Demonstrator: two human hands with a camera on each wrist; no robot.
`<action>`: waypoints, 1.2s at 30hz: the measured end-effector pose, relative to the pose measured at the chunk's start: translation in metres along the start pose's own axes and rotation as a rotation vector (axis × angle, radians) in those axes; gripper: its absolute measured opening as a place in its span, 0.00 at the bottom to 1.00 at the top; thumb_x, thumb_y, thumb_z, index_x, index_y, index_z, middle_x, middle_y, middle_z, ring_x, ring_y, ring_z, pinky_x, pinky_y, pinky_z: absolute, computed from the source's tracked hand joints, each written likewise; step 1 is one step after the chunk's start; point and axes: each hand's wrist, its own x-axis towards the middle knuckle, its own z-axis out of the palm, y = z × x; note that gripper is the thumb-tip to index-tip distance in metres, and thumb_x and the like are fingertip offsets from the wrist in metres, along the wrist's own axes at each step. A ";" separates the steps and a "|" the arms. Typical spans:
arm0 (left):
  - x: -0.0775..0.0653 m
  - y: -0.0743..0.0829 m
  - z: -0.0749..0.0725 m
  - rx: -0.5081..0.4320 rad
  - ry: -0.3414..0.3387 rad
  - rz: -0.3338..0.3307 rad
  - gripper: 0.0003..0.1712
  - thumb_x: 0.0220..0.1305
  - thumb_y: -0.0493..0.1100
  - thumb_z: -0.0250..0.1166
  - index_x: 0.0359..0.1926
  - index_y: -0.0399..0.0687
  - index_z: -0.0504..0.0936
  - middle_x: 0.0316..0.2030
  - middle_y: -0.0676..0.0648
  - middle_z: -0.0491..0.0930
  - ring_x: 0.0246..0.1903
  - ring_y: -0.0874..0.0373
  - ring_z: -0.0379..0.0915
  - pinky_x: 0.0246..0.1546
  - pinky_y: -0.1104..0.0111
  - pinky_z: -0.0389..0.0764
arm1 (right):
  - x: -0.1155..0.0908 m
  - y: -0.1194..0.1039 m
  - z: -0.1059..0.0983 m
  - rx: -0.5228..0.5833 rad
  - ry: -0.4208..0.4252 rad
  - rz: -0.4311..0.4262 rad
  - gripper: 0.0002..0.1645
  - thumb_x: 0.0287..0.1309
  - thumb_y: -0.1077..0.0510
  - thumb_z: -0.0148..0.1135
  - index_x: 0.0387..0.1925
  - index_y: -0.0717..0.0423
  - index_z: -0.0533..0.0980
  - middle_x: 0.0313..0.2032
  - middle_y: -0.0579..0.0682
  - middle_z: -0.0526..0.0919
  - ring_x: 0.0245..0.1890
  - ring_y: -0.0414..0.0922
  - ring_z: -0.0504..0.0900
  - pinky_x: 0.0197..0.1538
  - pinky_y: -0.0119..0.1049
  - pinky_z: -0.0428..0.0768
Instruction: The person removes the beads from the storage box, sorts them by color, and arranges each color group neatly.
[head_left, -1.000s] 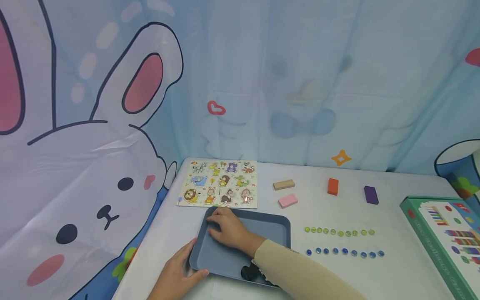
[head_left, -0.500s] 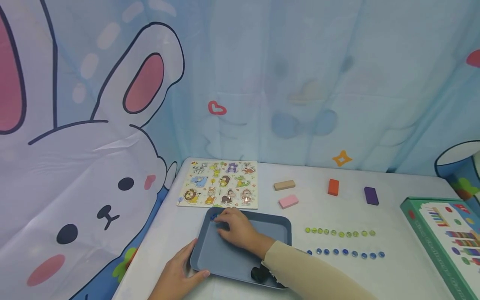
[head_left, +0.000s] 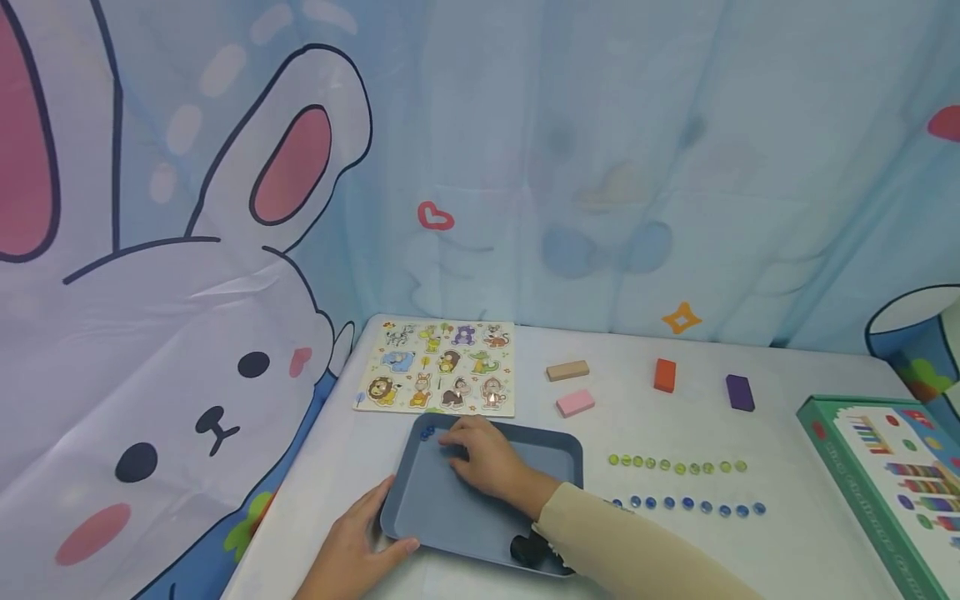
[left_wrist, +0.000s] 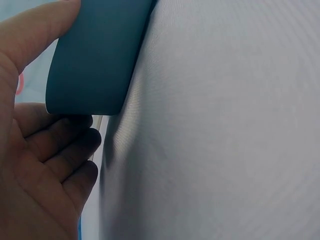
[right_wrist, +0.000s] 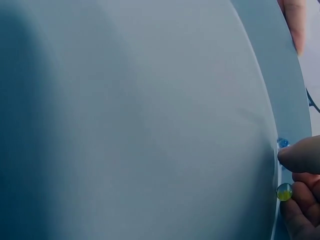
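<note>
My left hand [head_left: 362,542] steadies the blue-grey tray [head_left: 442,533] at its near left corner. In the left wrist view the thumb lies on the tray's edge, with the other fingers [left_wrist: 80,150] bent beside the corner. Inside the tray, my right hand [head_left: 487,458] reaches over the far left part with its fingers curled. A yellow-green glass marble [right_wrist: 284,192] shows at those fingertips in the right wrist view. Blue marbles [head_left: 427,432] lie in the tray's far left corner, just left of the fingers; one blue marble [right_wrist: 283,143] appears beyond the thumb.
A row of yellow-green marbles [head_left: 680,468] and a row of blue marbles [head_left: 687,503] lie right of the tray. Behind are an animal puzzle board [head_left: 435,367] and wooden [head_left: 567,370], pink [head_left: 575,403], orange [head_left: 664,375] and purple [head_left: 739,392] blocks. A green box [head_left: 862,483] sits right.
My right hand has drawn back rightward from the tray's far left corner, bringing the blue marbles there into sight. The left hand has kept its place on the tray.
</note>
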 end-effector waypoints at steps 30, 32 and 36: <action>0.000 -0.004 0.003 -0.001 -0.002 -0.007 0.62 0.52 0.77 0.73 0.80 0.50 0.65 0.75 0.43 0.71 0.74 0.43 0.68 0.72 0.45 0.73 | -0.005 0.006 -0.005 -0.027 -0.029 0.032 0.13 0.54 0.61 0.79 0.43 0.56 0.89 0.42 0.48 0.88 0.43 0.41 0.86 0.48 0.34 0.87; 0.000 -0.003 0.002 0.000 -0.001 -0.007 0.62 0.52 0.77 0.73 0.79 0.50 0.65 0.74 0.43 0.71 0.74 0.43 0.68 0.72 0.45 0.74 | -0.005 0.006 -0.006 -0.022 -0.037 0.041 0.13 0.54 0.61 0.79 0.43 0.56 0.89 0.42 0.48 0.89 0.43 0.41 0.86 0.48 0.34 0.87; 0.000 -0.001 0.002 0.008 0.004 0.001 0.61 0.53 0.76 0.73 0.79 0.49 0.66 0.74 0.42 0.72 0.74 0.43 0.69 0.71 0.45 0.74 | -0.007 0.007 -0.009 0.015 -0.059 0.063 0.12 0.54 0.63 0.78 0.43 0.58 0.89 0.42 0.50 0.89 0.41 0.40 0.87 0.44 0.31 0.87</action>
